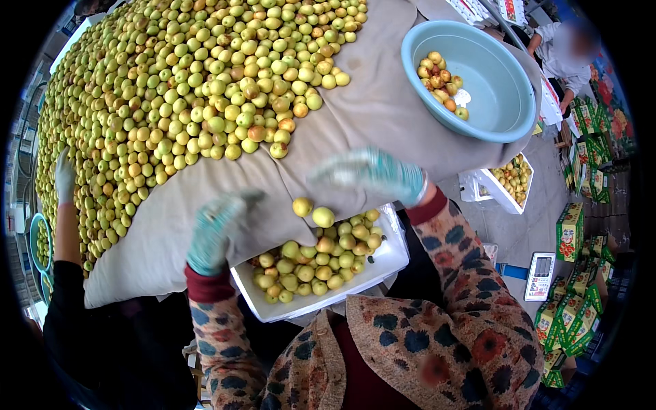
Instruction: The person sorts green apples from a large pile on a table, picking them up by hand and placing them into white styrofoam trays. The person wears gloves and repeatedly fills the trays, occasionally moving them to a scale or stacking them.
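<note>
A large heap of yellow-green jujubes (pixel 205 92) lies on a table covered with grey-beige cloth (pixel 369 113). My left hand (pixel 218 225), in a teal and white work glove, is held over the cloth's near edge, blurred at the fingers, with no fruit visible in it. My right hand (pixel 376 171), in a matching glove, is over the cloth further right, also blurred; its palm side is hidden. Two loose jujubes (pixel 312 211) are between the hands near the cloth's edge. Below them, a white foam box (pixel 307 307) lined with plastic holds many jujubes, partly under the cloth's edge.
A light blue basin (pixel 505 136) with several reddish jujubes stands on the cloth at right. Another person's gloved hand (pixel 64 177) touches the heap at far left. A foam box of fruit (pixel 512 184), a scale (pixel 539 277) and green cartons (pixel 569 318) are at right, near another person (pixel 564 56).
</note>
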`<state>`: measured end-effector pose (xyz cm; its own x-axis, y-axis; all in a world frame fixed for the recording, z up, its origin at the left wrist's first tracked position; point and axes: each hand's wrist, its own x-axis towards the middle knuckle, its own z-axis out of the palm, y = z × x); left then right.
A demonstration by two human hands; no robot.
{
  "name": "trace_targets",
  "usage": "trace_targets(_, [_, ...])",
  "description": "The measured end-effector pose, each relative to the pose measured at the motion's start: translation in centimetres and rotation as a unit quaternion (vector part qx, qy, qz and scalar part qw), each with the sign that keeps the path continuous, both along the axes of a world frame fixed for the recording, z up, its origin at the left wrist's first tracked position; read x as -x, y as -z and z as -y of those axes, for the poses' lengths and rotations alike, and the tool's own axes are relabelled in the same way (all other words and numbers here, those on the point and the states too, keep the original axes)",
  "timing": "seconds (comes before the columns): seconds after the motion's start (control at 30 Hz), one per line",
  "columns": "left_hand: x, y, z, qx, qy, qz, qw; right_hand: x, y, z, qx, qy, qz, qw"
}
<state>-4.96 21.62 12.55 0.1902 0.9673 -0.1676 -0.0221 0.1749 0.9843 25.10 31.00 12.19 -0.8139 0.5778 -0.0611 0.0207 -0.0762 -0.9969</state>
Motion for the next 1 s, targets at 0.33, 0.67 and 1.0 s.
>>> trace_targets(0.33, [10.5, 12.6, -11.6, 0.074, -0.431, -0.017, 0.899, 8.3, 8.9, -10.7, -0.169, 0.189, 0.243, 0.936])
trace_targets(0.67, [10.0, 12.9, -10.8, 0.077, -0.418, 0.038, 0.904, 10.9, 7.8, -9.9, -0.085, 0.042, 0.321, 0.942])
trace_targets(1.0, [10.7, 14.1, -11.3, 0.059, -0.384, 0.014, 0.921, 14.9, 6.7, -8.1, -0.362, 0.041, 0.355, 0.861])
